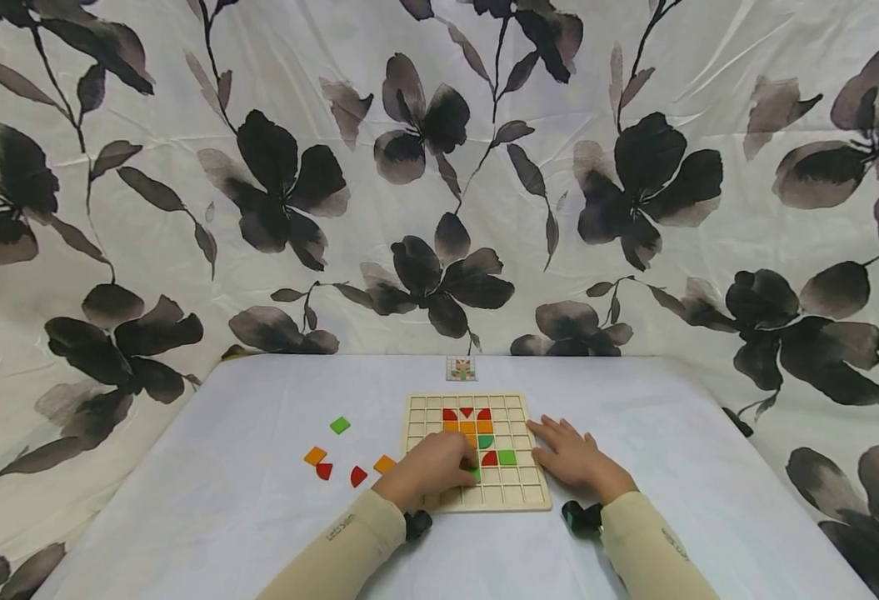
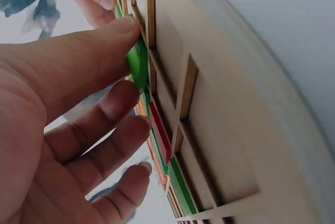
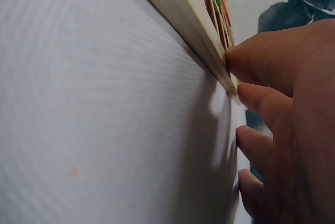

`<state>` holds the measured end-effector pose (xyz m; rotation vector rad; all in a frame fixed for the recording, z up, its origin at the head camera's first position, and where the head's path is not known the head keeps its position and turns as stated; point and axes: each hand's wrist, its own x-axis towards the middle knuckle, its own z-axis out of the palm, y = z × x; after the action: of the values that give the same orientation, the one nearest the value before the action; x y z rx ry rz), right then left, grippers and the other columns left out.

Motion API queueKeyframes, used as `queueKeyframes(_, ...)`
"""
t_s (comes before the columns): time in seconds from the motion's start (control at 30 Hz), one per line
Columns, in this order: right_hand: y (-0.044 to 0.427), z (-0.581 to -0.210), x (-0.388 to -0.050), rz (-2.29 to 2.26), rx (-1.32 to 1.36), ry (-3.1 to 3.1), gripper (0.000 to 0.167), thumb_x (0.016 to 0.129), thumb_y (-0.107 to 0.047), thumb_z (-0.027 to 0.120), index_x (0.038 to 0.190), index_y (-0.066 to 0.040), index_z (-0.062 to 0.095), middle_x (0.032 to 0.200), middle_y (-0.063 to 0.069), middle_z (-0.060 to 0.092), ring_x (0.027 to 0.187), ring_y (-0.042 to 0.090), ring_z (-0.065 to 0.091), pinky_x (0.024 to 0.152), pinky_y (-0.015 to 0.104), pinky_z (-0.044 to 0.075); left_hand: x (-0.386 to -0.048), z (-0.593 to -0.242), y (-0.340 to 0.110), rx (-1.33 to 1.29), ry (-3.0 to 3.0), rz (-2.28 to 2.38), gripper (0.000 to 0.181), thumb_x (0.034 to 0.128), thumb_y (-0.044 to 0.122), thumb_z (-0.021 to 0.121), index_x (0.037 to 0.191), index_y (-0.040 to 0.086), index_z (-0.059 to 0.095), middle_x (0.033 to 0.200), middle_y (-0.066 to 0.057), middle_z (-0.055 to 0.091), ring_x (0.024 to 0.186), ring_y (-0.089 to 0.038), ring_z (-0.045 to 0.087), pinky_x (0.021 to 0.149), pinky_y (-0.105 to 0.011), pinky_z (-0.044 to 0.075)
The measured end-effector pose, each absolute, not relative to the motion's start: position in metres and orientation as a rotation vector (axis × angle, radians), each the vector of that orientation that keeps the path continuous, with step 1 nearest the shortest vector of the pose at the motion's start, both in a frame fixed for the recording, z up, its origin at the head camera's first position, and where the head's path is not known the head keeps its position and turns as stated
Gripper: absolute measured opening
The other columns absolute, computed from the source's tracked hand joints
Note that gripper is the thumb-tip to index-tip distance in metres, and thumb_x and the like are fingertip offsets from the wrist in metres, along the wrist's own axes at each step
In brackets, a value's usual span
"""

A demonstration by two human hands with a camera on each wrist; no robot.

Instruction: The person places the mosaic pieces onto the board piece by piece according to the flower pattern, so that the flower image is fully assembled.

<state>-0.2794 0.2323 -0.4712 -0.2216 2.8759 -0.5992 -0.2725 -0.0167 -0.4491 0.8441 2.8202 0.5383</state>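
Observation:
A wooden grid board [image 1: 514, 495] lies on the table with red, orange and green tiles set in several of its cells. Over its lower left part, my left hand [image 1: 433, 465] pinches a green tile [image 2: 137, 66] between thumb and fingers, down at the grid. Close by in the left wrist view are a red tile [image 2: 160, 134] and another green tile [image 2: 181, 187]. My right hand [image 1: 576, 457] touches the board's right edge with thumb and fingertips, its fingers fairly straight. The left hand hides some of the cells under it.
Left of the board lie loose tiles: a green one [image 1: 340, 425], orange ones [image 1: 315, 456] and red quarter-round ones [image 1: 358, 477]. A small picture card [image 1: 461, 368] with a coloured pattern is behind the board. Floral cloth [image 1: 439, 192] hangs beyond the white table [image 1: 259, 500].

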Motion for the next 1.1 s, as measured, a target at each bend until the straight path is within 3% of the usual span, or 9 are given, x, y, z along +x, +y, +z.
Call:
queueKeyframes(0.17,0.231,-0.470,-0.280,-0.602,-0.203,2.872,0.055,0.099,-0.037,0.047,0.150,-0.020,0.037,0.158,0.014,0.027,0.147,0.043,0.017,0.110,0.072,0.007,-0.266,-0.448,-0.018,0.899,2.851,0.467,0.005,0.0846,0.023,0.074,0.085,0.019,0.078,0.080,0.012,0.066,0.073,-0.007,0.052,0.074,-0.022,0.049)
queueKeyframes(0.33,0.230,-0.469,-0.279,-0.606,-0.197,2.874,0.054,0.099,-0.037,0.047,0.150,-0.020,0.037,0.159,0.013,0.027,0.147,0.043,0.017,0.110,0.072,0.007,-0.260,-0.450,-0.018,0.983,2.919,0.338,0.010,0.0872,0.017,0.068,0.079,0.018,0.075,0.073,0.010,0.057,0.070,-0.009,0.048,0.073,-0.023,0.045)
queueKeyframes(0.5,0.231,-0.469,-0.278,-0.614,-0.203,2.870,0.054,0.099,-0.036,0.047,0.150,-0.020,0.038,0.158,0.014,0.027,0.146,0.044,0.016,0.110,0.072,0.007,-0.259,-0.448,-0.025,1.003,2.895,0.373,0.011,0.0893,0.019,0.066,0.083,0.019,0.074,0.073,0.013,0.060,0.069,-0.007,0.050,0.074,-0.024,0.046)
queueKeyframes(0.8,0.231,-0.471,-0.278,-0.617,-0.216,2.874,0.054,0.099,-0.036,0.047,0.149,-0.020,0.038,0.158,0.014,0.027,0.146,0.043,0.017,0.110,0.072,0.007,-0.267,-0.438,-0.060,0.942,2.807,0.605,0.017,0.0914,0.019,0.065,0.104,0.013,0.075,0.098,0.006,0.072,0.083,-0.006,0.057,0.078,-0.025,0.051)
queueKeyframes(1.1,0.233,-0.472,-0.278,-0.606,-0.238,2.885,0.054,0.099,-0.035,0.047,0.149,-0.019,0.038,0.158,0.016,0.028,0.146,0.045,0.018,0.109,0.073,0.008,-0.270,-0.428,-0.106,0.750,2.828,0.648,0.016,0.0887,0.011,0.066,0.103,0.008,0.073,0.082,0.004,0.063,0.074,-0.012,0.051,0.067,-0.028,0.045)
